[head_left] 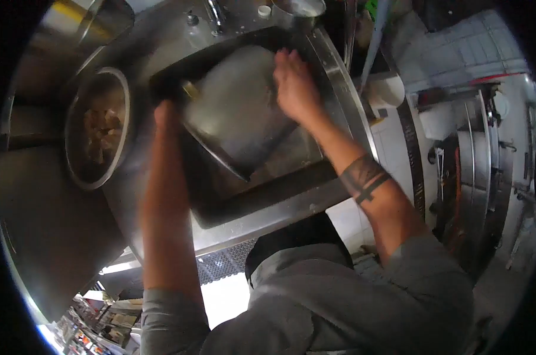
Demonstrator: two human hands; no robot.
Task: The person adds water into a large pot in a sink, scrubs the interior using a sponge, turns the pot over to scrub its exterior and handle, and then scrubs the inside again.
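A large grey metal pan [232,94] is tilted inside the sink [220,216], its rim slanting toward the front. My right hand [294,86] grips the pan's upper right edge, fingers bent over it. My left hand [166,115] is beside the pan's left corner, smeared by motion. Its fingers are hidden, so I cannot tell whether it touches the rim. Between that hand and the pan's upper left edge shows a small yellowish piece [190,89], too blurred to name.
On the left counter sits a round metal bowl [123,148] with brownish chunks in it. Behind the sink are a faucet [215,18], a soap bottle [193,26] and another metal bowl [300,9]. A white bucket [386,92] stands to the right of the sink's edge.
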